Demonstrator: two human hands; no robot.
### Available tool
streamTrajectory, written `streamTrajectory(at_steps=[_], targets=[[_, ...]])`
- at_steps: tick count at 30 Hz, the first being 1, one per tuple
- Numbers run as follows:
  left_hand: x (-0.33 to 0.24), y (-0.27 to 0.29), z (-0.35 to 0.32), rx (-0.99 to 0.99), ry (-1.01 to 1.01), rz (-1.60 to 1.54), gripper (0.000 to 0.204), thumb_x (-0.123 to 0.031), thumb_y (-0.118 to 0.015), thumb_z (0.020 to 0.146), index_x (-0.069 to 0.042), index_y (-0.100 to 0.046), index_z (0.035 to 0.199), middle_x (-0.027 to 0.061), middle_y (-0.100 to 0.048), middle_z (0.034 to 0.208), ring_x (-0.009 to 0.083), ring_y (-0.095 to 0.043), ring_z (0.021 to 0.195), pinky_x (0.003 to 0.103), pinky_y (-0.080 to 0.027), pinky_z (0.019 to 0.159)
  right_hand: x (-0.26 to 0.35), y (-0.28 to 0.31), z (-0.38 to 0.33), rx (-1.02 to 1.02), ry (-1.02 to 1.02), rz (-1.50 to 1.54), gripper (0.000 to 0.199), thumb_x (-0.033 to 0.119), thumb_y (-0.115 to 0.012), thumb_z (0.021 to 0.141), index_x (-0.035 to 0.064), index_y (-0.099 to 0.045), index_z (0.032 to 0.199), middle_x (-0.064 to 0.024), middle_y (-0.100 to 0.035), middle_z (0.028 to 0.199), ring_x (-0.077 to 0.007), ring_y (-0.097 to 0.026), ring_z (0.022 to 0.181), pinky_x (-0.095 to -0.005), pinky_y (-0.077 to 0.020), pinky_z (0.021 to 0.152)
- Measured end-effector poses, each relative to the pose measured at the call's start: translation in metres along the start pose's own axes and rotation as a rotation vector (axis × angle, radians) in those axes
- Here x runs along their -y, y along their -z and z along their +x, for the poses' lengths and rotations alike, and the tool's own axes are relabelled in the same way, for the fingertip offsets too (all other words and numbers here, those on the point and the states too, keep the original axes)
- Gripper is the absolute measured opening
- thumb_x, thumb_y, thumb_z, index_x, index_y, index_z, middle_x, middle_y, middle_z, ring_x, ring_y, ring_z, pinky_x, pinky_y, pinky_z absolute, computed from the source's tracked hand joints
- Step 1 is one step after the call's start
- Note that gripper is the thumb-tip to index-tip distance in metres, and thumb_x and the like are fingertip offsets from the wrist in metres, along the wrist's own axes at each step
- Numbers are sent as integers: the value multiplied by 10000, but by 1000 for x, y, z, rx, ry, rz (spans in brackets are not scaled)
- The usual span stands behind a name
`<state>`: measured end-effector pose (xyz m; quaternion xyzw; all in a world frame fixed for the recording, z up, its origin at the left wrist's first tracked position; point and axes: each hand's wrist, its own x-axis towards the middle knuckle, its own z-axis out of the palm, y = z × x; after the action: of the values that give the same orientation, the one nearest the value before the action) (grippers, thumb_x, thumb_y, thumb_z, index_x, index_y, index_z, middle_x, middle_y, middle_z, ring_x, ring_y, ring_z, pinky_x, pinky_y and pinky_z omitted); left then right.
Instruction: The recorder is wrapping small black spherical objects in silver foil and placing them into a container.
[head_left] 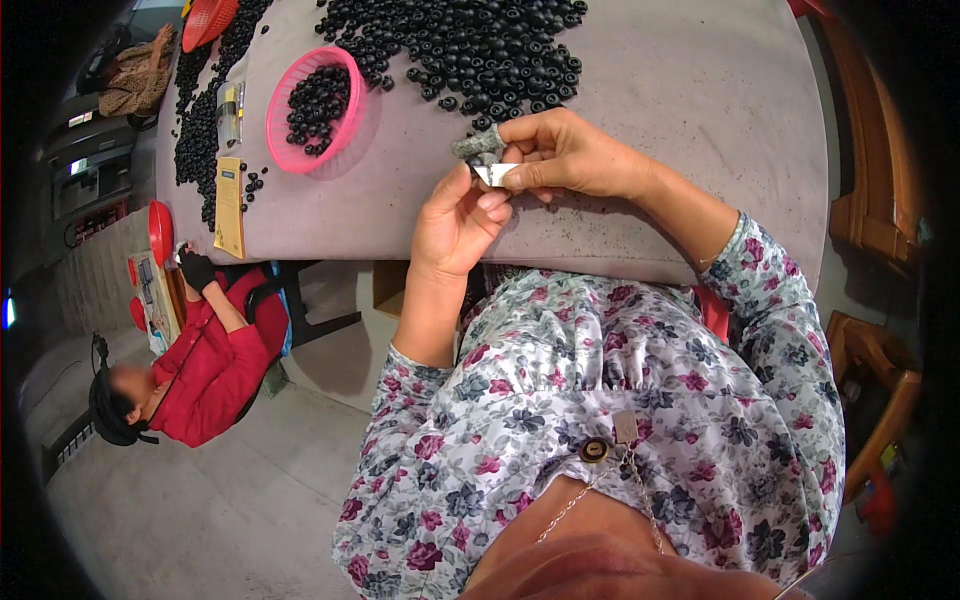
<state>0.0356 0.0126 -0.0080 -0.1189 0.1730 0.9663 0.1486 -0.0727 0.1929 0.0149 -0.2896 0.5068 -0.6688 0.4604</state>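
My two hands meet above the near part of the table. My right hand point(585, 155) is closed, its thumb pressing a small white piece point(503, 174) with a slanted dark end. At that hand's index finger is a grey, rough-looking wrap point(474, 146); whether it is worn or held cannot be made out. My left hand point(455, 225) has its thumb and fingers bent together against the white piece's dark end. Whatever sits between those fingertips is too small and hidden to name. Just beyond my hands lies a big heap of black, round, bead-like pieces point(490, 55) with holes.
A pink basket point(277, 130) holds more black pieces. Left of it are a yellow-brown card point(230, 205), a clear packet point(230, 115) and another spread of black pieces point(197, 140). A person in red point(215, 365) sits at the left; wooden furniture point(868, 190) stands right.
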Motion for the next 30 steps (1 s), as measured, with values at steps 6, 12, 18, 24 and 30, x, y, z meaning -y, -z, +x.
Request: streamTrajectory(at_steps=[6,12,18,24,30], targets=[[7,6,-1,-19,-80,58,357,-246,-566,974,45,-544,1179,119,-604,994,134,-512,717,268,-431,631,-1,0,-1,-29,-16,-17,161,163,-686,888,19,-668,957,28,-598,700,-40,-505,552,-192,-367,478],[9,6,-6,-31,-64,101,246,-200,-570,964,32,-599,1037,91,-613,882,140,-530,708,274,-438,614,-1,-2,-9,-29,-21,-44,137,150,-670,896,12,-677,897,19,-598,690,-43,-505,535,-201,-365,461],[10,2,-8,-7,-18,62,287,-216,-574,960,37,-564,1094,48,-541,843,121,-494,694,263,-414,611,-3,-1,-10,-79,-50,23,149,154,-664,901,8,-677,875,17,-593,685,-53,-511,530,-205,-373,452],[11,5,-7,-42,-56,54,265,-214,-580,954,20,-560,1078,56,-564,868,127,-499,685,274,-420,616,1,-3,-12,-32,-60,6,159,157,-687,889,15,-666,958,20,-597,703,-50,-517,547,-201,-374,461],[9,8,-7,-43,-63,66,252,-208,-596,942,13,-566,1059,69,-584,883,133,-510,687,271,-424,615,0,-3,-8,-31,-57,16,183,155,-701,879,23,-653,996,18,-610,720,-48,-521,559,-203,-374,467]])
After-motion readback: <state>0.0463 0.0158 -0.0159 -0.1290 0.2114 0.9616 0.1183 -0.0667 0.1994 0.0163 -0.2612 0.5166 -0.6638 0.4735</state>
